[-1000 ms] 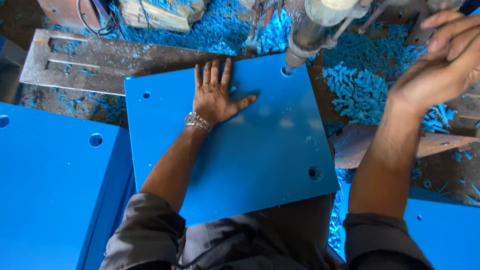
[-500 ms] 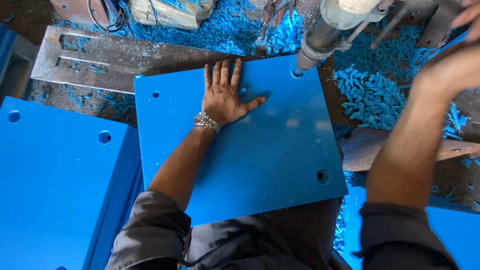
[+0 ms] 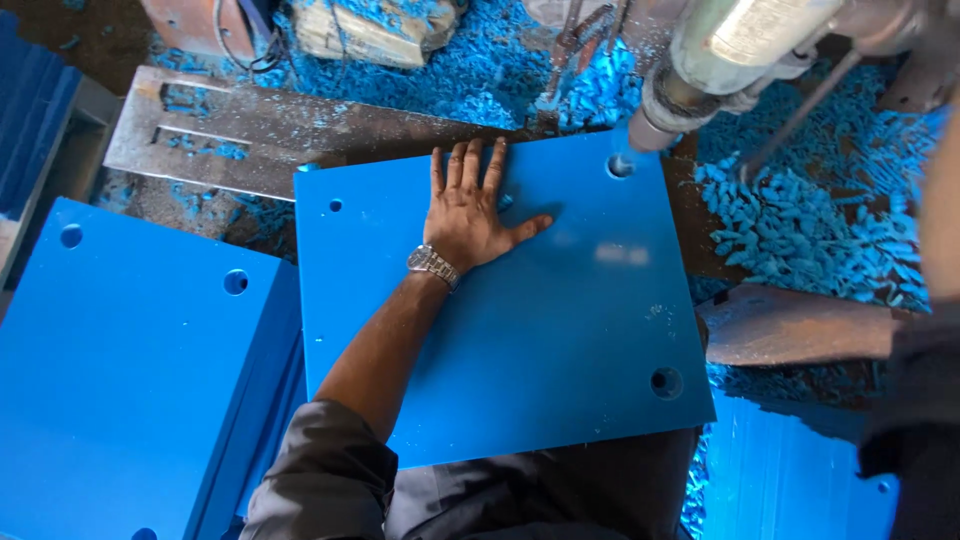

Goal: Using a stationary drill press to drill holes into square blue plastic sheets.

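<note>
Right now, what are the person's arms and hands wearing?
The left hand is bare, with no glove, and a silver metal wristwatch sits on that wrist. The grey fabric sleeve on the left arm is pushed up to about the elbow. The right arm at the picture's edge has a dark sleeve; its hand is out of view.

Open sheet, crowded top edge
Bare blue sheet [image 3: 540, 330] lower right lies open; drill head [image 3: 700, 70] and shavings [image 3: 800, 220] crowd upper right.

Grey rolled sleeves [image 3: 320, 480], silver wristwatch [image 3: 433, 265]
</note>
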